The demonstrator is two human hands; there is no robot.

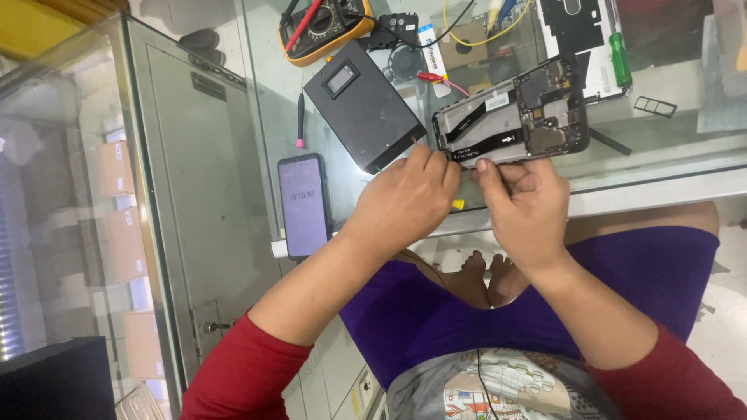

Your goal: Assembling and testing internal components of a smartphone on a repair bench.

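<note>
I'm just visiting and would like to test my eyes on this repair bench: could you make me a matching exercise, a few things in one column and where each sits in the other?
Things:
1. opened phone
2. lit phone
3. multimeter
4. green-handled screwdriver

Places:
A. far edge of the glass top, with red and black leads
B. at the fingertips of the left hand and right hand
C. far right, on a white back cover
D. left of the left hand, screen up

Pairs: 1-B, 2-D, 3-A, 4-C
</note>
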